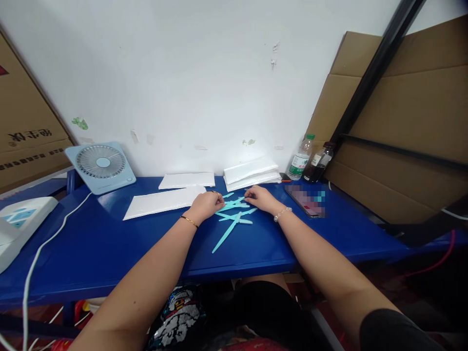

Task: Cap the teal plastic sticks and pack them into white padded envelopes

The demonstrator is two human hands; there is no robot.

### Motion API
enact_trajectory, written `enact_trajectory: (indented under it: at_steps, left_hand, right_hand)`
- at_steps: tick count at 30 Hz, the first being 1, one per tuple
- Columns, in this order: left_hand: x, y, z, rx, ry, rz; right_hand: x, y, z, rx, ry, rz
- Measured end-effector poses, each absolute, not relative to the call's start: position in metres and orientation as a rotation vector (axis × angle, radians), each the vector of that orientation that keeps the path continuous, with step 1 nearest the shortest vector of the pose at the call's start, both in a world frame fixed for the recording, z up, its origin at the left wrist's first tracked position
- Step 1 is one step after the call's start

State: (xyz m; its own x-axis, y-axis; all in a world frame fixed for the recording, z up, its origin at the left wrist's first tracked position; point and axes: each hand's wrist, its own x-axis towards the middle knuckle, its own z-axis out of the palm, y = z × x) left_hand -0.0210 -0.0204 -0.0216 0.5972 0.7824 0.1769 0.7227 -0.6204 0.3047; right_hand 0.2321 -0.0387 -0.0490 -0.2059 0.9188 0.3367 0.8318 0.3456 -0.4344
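Observation:
A loose pile of slim, tapered turquoise plastic pieces (234, 222) lies crossed over one another on the blue table (146, 248). At the pile's left side, my left hand (206, 204) has its fingers pinched together on the end of one piece. My right hand (262, 199) is curled at the right side, its fingertips closed at the tip of another piece; the exact grip is partly hidden. One long piece points toward the table's front edge, apart from both hands.
Flat white packets (161, 202) lie left of the pile, and a white stack (252, 173) sits by the wall. To the right are a phone (305, 201), a clear bottle (302, 158) and a dark bottle (319, 163). A blue fan (102, 163) stands at left, its cable (47, 241) crossing the table.

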Motion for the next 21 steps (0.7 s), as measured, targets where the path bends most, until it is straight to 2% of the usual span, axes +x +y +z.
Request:
enact_trajectory:
  at_steps: [8,21]
  left_hand:
    - [-0.024,-0.023,-0.020,2.546,1.214,0.403]
    - [-0.020,-0.031,-0.016,2.544,0.951,0.429]
  right_hand:
    - [0.241,-0.038,-0.047,-1.781,-2.019,0.216]
    - [0.237,-0.044,-0.044,-1.730,-2.022,0.226]
